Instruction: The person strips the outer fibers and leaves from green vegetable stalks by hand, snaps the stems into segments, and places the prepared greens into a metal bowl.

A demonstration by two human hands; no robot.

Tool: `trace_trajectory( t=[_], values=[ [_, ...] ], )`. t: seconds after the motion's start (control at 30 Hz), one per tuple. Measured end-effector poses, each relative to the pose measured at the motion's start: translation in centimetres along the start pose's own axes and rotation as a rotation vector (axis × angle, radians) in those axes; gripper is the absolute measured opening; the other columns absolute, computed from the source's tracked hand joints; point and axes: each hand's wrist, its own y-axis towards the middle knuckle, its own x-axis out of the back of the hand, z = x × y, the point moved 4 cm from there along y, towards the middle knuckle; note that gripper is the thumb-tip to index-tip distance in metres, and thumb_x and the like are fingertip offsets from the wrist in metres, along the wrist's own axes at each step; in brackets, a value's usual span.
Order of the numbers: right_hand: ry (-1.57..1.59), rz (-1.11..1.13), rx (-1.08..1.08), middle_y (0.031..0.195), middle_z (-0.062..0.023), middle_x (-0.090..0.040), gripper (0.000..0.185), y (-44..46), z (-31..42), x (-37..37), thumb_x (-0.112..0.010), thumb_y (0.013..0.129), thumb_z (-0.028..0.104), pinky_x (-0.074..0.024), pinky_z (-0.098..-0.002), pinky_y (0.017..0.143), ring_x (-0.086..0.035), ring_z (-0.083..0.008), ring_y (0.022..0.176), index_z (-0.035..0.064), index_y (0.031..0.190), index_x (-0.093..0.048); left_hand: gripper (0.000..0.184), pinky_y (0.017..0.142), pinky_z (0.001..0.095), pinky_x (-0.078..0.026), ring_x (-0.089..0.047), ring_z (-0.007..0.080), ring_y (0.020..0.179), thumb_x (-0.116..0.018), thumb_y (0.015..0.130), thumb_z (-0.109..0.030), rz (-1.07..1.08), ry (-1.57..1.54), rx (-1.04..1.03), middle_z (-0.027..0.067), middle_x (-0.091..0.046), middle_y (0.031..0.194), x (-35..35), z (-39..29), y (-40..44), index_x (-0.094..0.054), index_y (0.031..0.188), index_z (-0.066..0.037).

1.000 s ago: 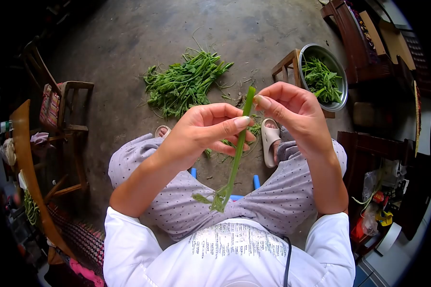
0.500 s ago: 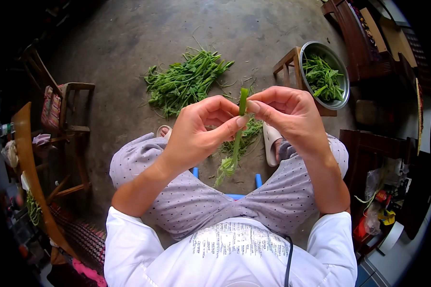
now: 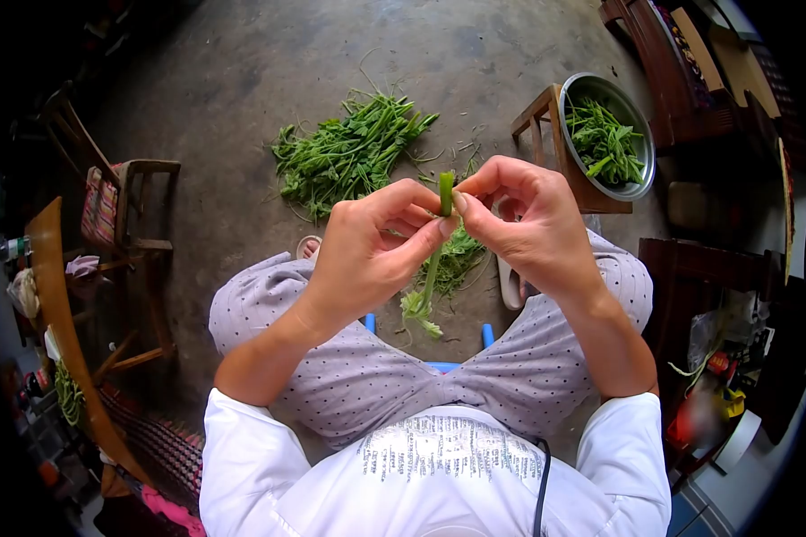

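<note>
In the middle of the head view, my left hand [image 3: 381,234] pinches a green leafy stem [image 3: 432,268] between thumb and index finger. Its cut end points up, and a pale, crumpled leaf hangs from the lower end. Close against the stem's upper right side, my right hand [image 3: 519,215] is closed in a pinch; whatever lies between its fingertips is too small to make out. Beyond my hands, a pile of leafy green stems [image 3: 349,152] lies on the floor. Below them, a smaller heap of green scraps [image 3: 457,259] lies between my feet.
At the right, a metal basin [image 3: 643,170] holding green stems rests on a wooden stool [image 3: 533,116]. A wooden chair [image 3: 143,166] and a table edge [image 3: 54,295] stand at the left. Dark wooden furniture [image 3: 698,268] lines the right side.
Both hands have shifted slightly left with the stem. My right fingertips sit a little lower along it, and the hanging leaf has swung and turned.
</note>
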Motion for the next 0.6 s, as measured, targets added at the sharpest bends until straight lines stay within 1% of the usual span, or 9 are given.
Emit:
trace_trajectory(
  t=[0.07, 0.17, 0.23, 0.3, 0.37, 0.4, 0.5, 0.53, 0.6],
  values=[
    [-0.048, -0.041, 0.007, 0.079, 0.0002, -0.063, 0.010, 0.0, 0.0, -0.1, -0.065, 0.086, 0.009, -0.0434, -0.0158, 0.061, -0.053, -0.0011, 0.069, -0.0013, 0.087, -0.064, 0.014, 0.066, 0.0196, -0.052, -0.064, 0.0064, 0.076, -0.065, 0.088, -0.010, -0.004, 0.007, -0.010, 0.0046, -0.068, 0.082, 0.0, 0.1, 0.1, -0.061, 0.097, -0.001],
    [-0.034, -0.051, -0.002, 0.082, -0.0004, -0.063, 0.012, 0.0, -0.2, 0.1, -0.065, 0.086, 0.009, -0.0441, -0.0162, 0.062, -0.055, -0.0019, 0.071, -0.0018, 0.091, -0.063, 0.018, 0.066, 0.0233, -0.053, -0.067, 0.0122, 0.077, -0.066, 0.088, -0.015, -0.035, -0.125, -0.046, 0.0086, -0.069, 0.081, 0.1, 0.5, 0.3, -0.061, 0.095, 0.001],
    [0.004, -0.068, 0.028, 0.078, -0.0012, -0.064, 0.013, 0.1, -0.4, 0.3, -0.065, 0.086, 0.010, -0.0446, -0.0174, 0.059, -0.056, -0.0032, 0.068, -0.0023, 0.090, -0.065, 0.019, 0.071, 0.0258, -0.056, -0.066, 0.0137, 0.086, -0.063, 0.089, -0.013, 0.014, -0.366, 0.023, 0.0083, -0.068, 0.091, 0.3, 0.8, 0.5, -0.057, 0.104, -0.002],
    [0.044, -0.080, 0.058, 0.075, -0.0020, -0.065, 0.014, 0.3, -0.4, 0.6, -0.065, 0.085, 0.010, -0.0450, -0.0186, 0.056, -0.057, -0.0045, 0.065, -0.0027, 0.089, -0.066, 0.019, 0.073, 0.0292, -0.057, -0.067, 0.0175, 0.089, -0.061, 0.091, -0.015, 0.037, -0.407, 0.020, 0.0100, -0.068, 0.094, 0.8, 0.9, 0.6, -0.056, 0.105, -0.004],
    [0.191, -0.043, 0.053, 0.080, -0.0019, -0.065, 0.016, 0.3, -0.4, 1.0, -0.065, 0.087, 0.012, -0.0474, -0.0186, 0.063, -0.058, -0.0052, 0.071, -0.0027, 0.094, -0.065, 0.017, 0.074, 0.0300, -0.057, -0.067, 0.0190, 0.089, -0.060, 0.092, -0.016, 0.035, -0.485, 0.064, 0.0115, -0.067, 0.095, 1.1, 0.9, 0.7, -0.056, 0.104, -0.005],
    [0.203, 0.027, -0.007, 0.089, -0.0033, -0.065, 0.019, 0.2, 0.1, 1.4, -0.064, 0.089, 0.014, -0.0483, -0.0199, 0.072, -0.059, -0.0067, 0.080, -0.0029, 0.099, -0.064, 0.017, 0.074, 0.0308, -0.058, -0.068, 0.0208, 0.088, -0.060, 0.092, -0.016, 0.023, -0.522, 0.069, 0.0129, -0.067, 0.096, 1.3, 1.2, 0.8, -0.056, 0.105, -0.006],
    [0.307, 0.076, 0.164, 0.095, -0.0040, -0.064, 0.021, 0.3, 0.7, 1.2, -0.063, 0.090, 0.014, -0.0479, -0.0217, 0.078, -0.059, -0.0077, 0.087, -0.0034, 0.101, -0.063, 0.017, 0.073, 0.0317, -0.059, -0.068, 0.0216, 0.087, -0.059, 0.091, -0.015, 0.018, -0.658, 0.157, 0.0137, -0.067, 0.096, 2.0, 1.2, 1.0, -0.057, 0.106, -0.007],
    [0.304, 0.120, 0.184, 0.099, -0.0050, -0.064, 0.021, 0.1, 1.0, 1.1, -0.059, 0.093, 0.014, -0.0473, -0.0233, 0.081, -0.058, -0.0089, 0.094, -0.0031, 0.104, -0.060, 0.017, 0.073, 0.0307, -0.058, -0.068, 0.0199, 0.086, -0.063, 0.090, -0.018, -0.003, -0.680, 0.184, 0.0129, -0.068, 0.095, 2.2, 1.4, 1.1, -0.056, 0.101, -0.007],
    [0.389, 0.164, 0.187, 0.095, -0.0044, -0.063, 0.019, 0.1, 0.8, 1.1, -0.057, 0.094, 0.014, -0.0476, -0.0223, 0.077, -0.059, -0.0091, 0.091, -0.0027, 0.103, -0.057, 0.017, 0.073, 0.0314, -0.058, -0.068, 0.0211, 0.087, -0.060, 0.091, -0.017, -0.014, -0.703, 0.169, 0.0136, -0.067, 0.097, 2.4, 1.9, 1.2, -0.057, 0.104, -0.007]
  ],
)
